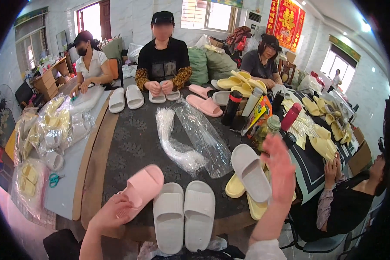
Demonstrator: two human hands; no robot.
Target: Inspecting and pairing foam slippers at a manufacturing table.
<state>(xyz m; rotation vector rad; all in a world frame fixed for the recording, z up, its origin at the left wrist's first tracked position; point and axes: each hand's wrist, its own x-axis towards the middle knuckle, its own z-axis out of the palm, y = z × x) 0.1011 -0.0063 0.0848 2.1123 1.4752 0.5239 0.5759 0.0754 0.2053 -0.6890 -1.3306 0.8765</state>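
Holding pink slipper point(144, 186), L fingers point(121, 202) | wall banner point(287, 21): gold txt

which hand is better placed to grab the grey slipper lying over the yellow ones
Likely the right hand: it is raised beside that grey slipper and looks empty. The left hand is beyond the grey pair, its fingers on the pink slipper.

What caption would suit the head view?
Left hand holds a pink slipper beside two light-grey slippers; the right hand appears empty.
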